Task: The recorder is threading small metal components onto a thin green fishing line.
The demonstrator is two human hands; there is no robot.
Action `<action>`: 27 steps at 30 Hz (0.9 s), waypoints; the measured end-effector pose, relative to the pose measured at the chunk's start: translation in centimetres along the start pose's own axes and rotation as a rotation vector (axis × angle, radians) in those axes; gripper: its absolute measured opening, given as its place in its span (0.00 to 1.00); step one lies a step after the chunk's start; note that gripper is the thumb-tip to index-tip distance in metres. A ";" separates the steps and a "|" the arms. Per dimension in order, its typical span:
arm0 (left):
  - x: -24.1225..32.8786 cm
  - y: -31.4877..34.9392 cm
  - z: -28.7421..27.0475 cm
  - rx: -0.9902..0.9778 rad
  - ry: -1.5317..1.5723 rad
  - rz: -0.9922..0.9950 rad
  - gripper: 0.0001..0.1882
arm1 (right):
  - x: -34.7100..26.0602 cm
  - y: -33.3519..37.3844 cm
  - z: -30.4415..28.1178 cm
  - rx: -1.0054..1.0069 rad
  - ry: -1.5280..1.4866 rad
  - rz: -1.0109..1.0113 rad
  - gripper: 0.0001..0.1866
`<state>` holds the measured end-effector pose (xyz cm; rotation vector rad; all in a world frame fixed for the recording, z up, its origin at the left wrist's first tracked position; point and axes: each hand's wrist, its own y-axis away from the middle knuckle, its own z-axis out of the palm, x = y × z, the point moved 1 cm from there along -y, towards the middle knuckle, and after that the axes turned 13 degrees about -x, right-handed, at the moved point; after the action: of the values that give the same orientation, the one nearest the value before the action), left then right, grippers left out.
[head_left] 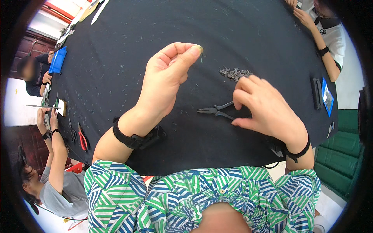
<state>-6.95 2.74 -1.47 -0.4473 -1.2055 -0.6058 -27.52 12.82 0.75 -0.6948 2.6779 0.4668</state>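
My left hand [165,77] is raised over the black cloth, thumb and forefinger pinched together. A tiny, thin green strand [201,59] hangs at its fingertips; its exact kind is too small to make out. My right hand [260,103] hovers at the handles of a pair of grey pliers [210,110], its thumb and fingers apart. The pliers lie on the cloth with their jaws pointing left, and my fingers partly hide the handles. Just beyond my right hand sits a small heap of thin, curled grey metal pieces [235,73].
The black cloth [186,147] is strewn with small thread-like bits. Red-handled pliers [82,138] and dark scissors [72,132] lie at the left edge. A blue packet [328,97] and a dark case [316,93] are at the right. Other people work left and far right.
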 end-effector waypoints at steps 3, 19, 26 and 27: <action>0.0 0.1 0.2 0.014 -0.053 -0.012 0.11 | -0.4 0.2 0.6 -0.035 -0.001 -0.034 0.16; 0.1 0.2 0.4 0.036 -0.199 0.186 0.07 | 2.5 -0.5 -0.8 0.173 -0.648 -0.262 0.14; -0.2 0.0 0.3 0.061 -0.306 0.254 0.05 | 1.9 -0.3 -1.1 0.456 -0.414 -0.111 0.14; -0.3 -0.1 0.3 0.049 -0.313 0.287 0.04 | 1.7 -0.3 -1.1 0.481 -0.370 -0.119 0.14</action>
<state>-7.29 2.94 -1.61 -0.6781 -1.4171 -0.2634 -28.99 11.45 0.96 -0.5529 2.2544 -0.0805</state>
